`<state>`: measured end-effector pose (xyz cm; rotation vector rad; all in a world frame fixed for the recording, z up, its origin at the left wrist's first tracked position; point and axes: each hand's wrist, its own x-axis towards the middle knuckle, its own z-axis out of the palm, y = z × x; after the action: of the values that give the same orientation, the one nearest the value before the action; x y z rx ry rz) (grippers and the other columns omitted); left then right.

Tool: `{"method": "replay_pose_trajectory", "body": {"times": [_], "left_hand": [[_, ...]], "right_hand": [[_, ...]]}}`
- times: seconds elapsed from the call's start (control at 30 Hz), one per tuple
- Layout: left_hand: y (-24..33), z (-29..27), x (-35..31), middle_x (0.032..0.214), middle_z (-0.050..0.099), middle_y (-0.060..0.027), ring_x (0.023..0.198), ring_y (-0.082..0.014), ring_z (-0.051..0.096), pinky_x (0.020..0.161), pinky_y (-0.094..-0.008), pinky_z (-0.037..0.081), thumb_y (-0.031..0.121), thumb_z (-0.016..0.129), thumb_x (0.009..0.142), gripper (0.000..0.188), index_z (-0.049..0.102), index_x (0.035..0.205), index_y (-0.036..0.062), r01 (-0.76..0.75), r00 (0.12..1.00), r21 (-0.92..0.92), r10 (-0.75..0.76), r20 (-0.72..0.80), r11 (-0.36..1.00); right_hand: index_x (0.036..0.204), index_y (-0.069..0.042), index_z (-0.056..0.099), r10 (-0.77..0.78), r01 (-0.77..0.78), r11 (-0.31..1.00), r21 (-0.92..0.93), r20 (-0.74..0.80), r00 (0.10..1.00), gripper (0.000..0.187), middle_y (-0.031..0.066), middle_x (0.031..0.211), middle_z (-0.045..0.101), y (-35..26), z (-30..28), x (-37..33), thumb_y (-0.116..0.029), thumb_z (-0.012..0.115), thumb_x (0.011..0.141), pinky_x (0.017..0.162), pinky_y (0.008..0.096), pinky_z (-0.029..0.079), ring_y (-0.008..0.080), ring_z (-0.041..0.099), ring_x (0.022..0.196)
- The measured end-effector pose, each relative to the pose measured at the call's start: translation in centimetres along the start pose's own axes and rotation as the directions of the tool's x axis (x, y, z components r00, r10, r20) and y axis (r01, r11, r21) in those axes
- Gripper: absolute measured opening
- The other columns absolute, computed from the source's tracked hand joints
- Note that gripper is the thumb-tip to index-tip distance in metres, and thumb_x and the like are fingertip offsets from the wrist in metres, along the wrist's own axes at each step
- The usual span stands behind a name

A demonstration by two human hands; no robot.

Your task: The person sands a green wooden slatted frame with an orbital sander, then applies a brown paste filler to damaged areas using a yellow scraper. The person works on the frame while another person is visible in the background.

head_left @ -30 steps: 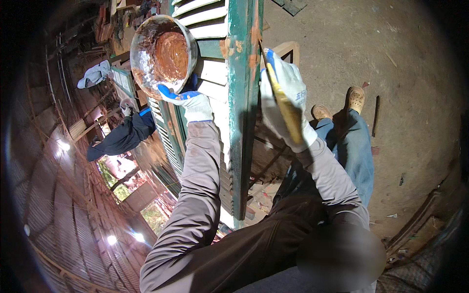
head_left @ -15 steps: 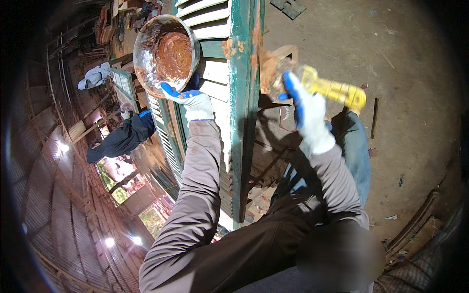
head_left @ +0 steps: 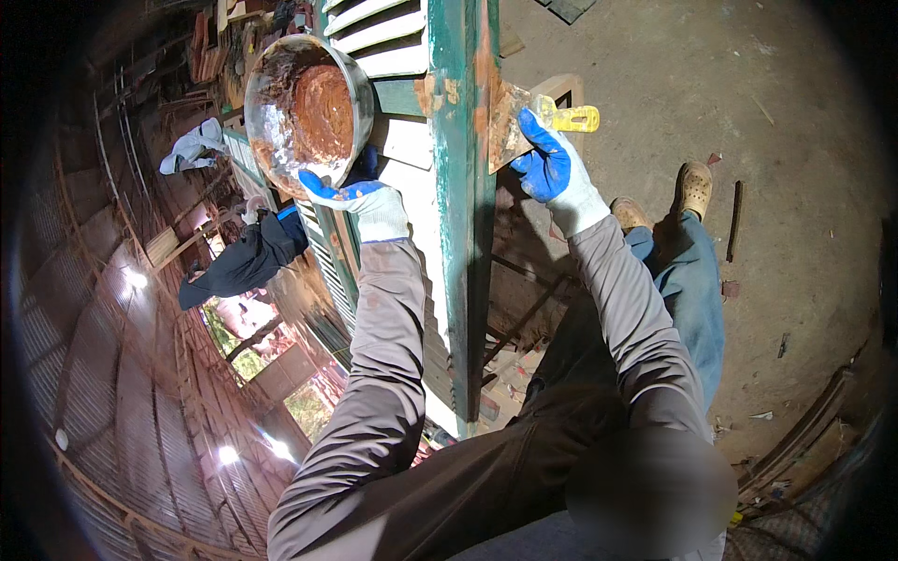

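Head camera view, looking down: a scraper [head_left: 540,110] lies across the upper middle, its long axis running left to right, nearly square to the tall green frame of a louvred shutter [head_left: 458,224]. Its broad, brown-smeared blade [head_left: 508,122] points left and reaches the frame's right edge, beside reddish-brown patches — whether it presses there or only overlaps in view, I cannot tell. The yellow handle [head_left: 575,119] points right, away from the wood.

The right hand [head_left: 547,166], in a white glove with blue palm, is the nearer one; it is mostly closed, thumb against the scraper's neck, fingers curled below the blade. To the left of the frame, the left hand [head_left: 355,201], gloved alike, is cupped and part open under a metal bowl [head_left: 360,112], some fingers hidden behind it. The bowl's mouth faces the camera, showing reddish-brown paste [head_left: 325,103].

The shutter's pale slats [head_left: 379,42] fan out left of its frame. At right is a brown floor [head_left: 795,234] with wood scraps, and legs in blue jeans [head_left: 690,285]. At far left — beneath a corrugated roof [head_left: 94,346] with bright lamps [head_left: 227,455] — a co-worker in dark clothes [head_left: 245,266] bends over.
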<state>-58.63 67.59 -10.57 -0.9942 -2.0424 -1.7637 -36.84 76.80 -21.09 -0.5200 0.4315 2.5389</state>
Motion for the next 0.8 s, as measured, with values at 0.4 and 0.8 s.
{"method": "replay_pose_trajectory", "body": {"times": [0.4,0.8], "left_hand": [[0.9,0.3,1.6,0.148,0.051,-0.0069,0.12,-0.0329,0.061,0.079,-0.0519,0.06,0.065,0.053,0.092,0.071,0.04,0.15,0.0269,0.288,0.954,-0.137,-0.296,-0.037,0.948],[2.8,1.7,2.5,0.148,0.052,-0.0073,0.121,-0.0319,0.062,0.082,-0.0511,0.061,0.066,0.05,0.092,0.075,0.04,0.152,0.0231,0.42,0.905,-0.222,-0.424,0.032,0.88]], "right_hand": [[0.121,0.0,0.068,-0.574,0.476,0.695,-0.539,-0.017,0.819,0.03,0.0069,0.111,0.073,-3.1,3.1,-6.6,-0.007,0.072,0.092,0.081,0.0237,0.054,0.0129,0.07,0.089],[0.108,-0.013,0.075,-0.428,0.586,-0.567,-0.58,0.814,0.392,0.029,0.0046,0.105,0.074,-2.6,3.6,-7.3,-0.021,0.073,0.08,0.083,0.0387,0.056,0.0277,0.069,0.098]]}}
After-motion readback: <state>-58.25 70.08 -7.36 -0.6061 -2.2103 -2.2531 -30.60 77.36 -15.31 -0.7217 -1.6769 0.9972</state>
